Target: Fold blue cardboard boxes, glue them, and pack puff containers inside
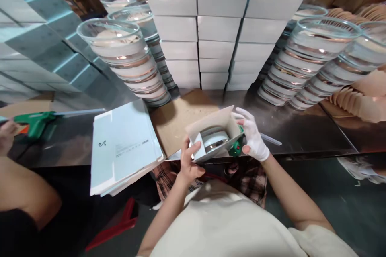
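A small white cardboard box [208, 154] is tilted in front of me with its top flap raised. Inside it lies glassware [215, 138], clear with a white band, like the stacked bowls nearby. My bare left hand [189, 162] grips the box's left end, thumb by the opening. My right hand [255, 138], in a white glove with some fingertips bare, curls its fingers at the box's right end. Just behind that end sits a partly hidden green glue gun [235, 149], with a clear glue stick [271, 139] to its right.
Flat blue-white cartons [123, 148] lie stacked at left, beside a brown cardboard sheet [177, 118]. Bowl stacks [129, 64] [301, 64] flank a wall of white boxes [199, 52]. At far left a co-worker's hand [7, 134] holds another green glue gun [36, 122].
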Tool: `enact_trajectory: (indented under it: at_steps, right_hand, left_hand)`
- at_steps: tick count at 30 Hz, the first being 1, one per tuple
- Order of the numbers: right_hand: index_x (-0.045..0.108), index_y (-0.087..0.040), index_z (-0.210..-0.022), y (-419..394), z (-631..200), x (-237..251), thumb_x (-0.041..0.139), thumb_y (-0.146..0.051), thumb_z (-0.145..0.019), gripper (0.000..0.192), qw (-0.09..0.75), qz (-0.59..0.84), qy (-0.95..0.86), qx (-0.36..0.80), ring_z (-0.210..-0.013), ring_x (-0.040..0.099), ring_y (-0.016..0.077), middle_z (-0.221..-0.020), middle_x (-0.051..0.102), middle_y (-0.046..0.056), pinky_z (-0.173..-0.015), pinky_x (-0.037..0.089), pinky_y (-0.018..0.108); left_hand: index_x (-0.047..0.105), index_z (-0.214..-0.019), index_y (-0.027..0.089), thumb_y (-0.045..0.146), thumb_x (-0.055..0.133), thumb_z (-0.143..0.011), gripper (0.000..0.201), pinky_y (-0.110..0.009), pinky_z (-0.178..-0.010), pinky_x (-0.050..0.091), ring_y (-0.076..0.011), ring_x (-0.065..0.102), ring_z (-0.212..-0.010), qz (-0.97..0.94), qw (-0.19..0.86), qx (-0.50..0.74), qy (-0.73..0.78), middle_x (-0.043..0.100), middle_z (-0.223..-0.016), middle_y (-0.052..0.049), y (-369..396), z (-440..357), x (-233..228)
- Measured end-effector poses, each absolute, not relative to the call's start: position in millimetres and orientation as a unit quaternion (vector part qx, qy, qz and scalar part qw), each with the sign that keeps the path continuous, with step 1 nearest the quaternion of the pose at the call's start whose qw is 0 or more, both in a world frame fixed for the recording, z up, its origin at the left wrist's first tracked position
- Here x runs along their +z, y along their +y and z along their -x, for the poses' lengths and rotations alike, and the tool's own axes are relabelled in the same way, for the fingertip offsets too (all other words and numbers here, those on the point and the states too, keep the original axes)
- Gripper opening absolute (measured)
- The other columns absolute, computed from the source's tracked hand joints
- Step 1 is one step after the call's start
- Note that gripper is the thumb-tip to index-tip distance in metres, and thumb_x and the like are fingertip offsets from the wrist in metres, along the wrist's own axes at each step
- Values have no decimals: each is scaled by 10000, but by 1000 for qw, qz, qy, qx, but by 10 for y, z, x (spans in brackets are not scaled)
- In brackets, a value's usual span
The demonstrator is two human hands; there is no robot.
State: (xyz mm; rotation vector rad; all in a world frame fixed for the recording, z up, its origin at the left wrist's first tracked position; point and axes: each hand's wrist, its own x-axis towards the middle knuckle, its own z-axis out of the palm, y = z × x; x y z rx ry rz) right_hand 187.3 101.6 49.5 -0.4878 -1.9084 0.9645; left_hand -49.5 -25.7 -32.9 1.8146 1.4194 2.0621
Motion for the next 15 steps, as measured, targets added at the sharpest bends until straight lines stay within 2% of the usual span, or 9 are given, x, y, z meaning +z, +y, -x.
enact_trajectory:
  at_steps: [2, 4, 6, 7, 8, 10, 12, 14, 15]
  right_hand:
    - [736, -250, -1106, 958, -1713, 559, 562, -969, -778, 810, 427, 185, -783, 413, -1497, 486, 371, -1546, 523, 130, -1254, 394, 538]
    - [731, -240, -1009, 848, -1551, 605, 569, -883, -867, 679, 443, 232, -749, 435, -1414, 562, 339, -1434, 615, 124, -1233, 423, 499]
    - [665, -259, -1117, 726, -1404, 617, 690, -688, -907, 478, 502, 315, -667, 452, -1305, 627, 283, -1350, 660, 105, -1170, 484, 450]
    - [608, -277, -1205, 675, -1351, 617, 748, -581, -892, 459, 527, 347, -624, 462, -1261, 645, 256, -1343, 661, 92, -1127, 516, 423]
    - [544, -295, -1276, 639, -1321, 617, 792, -499, -857, 528, 543, 364, -590, 475, -1228, 658, 235, -1348, 656, 81, -1080, 544, 393]
    - [465, -312, -1352, 615, -1359, 626, 810, -441, -823, 645, 535, 369, -569, 504, -1180, 678, 211, -1366, 651, 73, -998, 573, 347]
    - [515, -286, -1322, 642, -1529, 643, 719, -516, -896, 525, 491, 390, -598, 499, -1139, 694, 213, -1323, 687, 79, -963, 574, 335]
    - [632, -238, -1151, 686, -1766, 655, 535, -608, -992, 414, 404, 481, -649, 429, -1073, 710, 238, -1168, 745, 93, -944, 564, 352]
    - [667, -222, -1037, 705, -1872, 656, 448, -633, -1021, 466, 335, 549, -669, 373, -1042, 718, 259, -1072, 760, 104, -936, 556, 371]
  left_hand:
    - [777, -1129, 231, 777, 591, -923, 612, -458, -997, 573, -319, 710, -1157, -607, 8, 655, 450, 747, -1144, -125, -243, 492, -224]
    - [746, -1200, 234, 659, 624, -973, 497, -409, -923, 584, -274, 727, -1037, -589, 12, 669, 452, 758, -1046, -94, -242, 432, -133]
    - [578, -1445, 289, 551, 659, -994, 528, -362, -845, 586, -227, 726, -947, -547, 23, 708, 447, 749, -1077, -68, -249, 356, -72]
    - [478, -1526, 327, 518, 663, -1001, 588, -347, -831, 584, -208, 724, -924, -529, 23, 723, 443, 742, -1112, -57, -256, 330, -53]
    - [450, -1542, 357, 497, 672, -1002, 600, -346, -852, 582, -197, 723, -915, -522, 20, 731, 439, 739, -1125, -43, -266, 320, -41]
    - [617, -1399, 354, 477, 686, -999, 424, -375, -988, 554, -199, 723, -947, -546, 2, 710, 445, 753, -1047, -11, -295, 354, -25]
    - [776, -1133, 292, 523, 687, -989, 286, -393, -1088, 501, -219, 719, -986, -580, -18, 666, 469, 763, -928, -8, -328, 444, -11]
    - [816, -1028, 256, 625, 647, -980, 408, -392, -1074, 505, -236, 711, -993, -603, -19, 629, 491, 767, -879, -28, -352, 542, 2]
    - [822, -1037, 246, 682, 622, -968, 485, -387, -1054, 515, -242, 709, -1000, -611, -21, 617, 495, 771, -883, -40, -356, 581, 5]
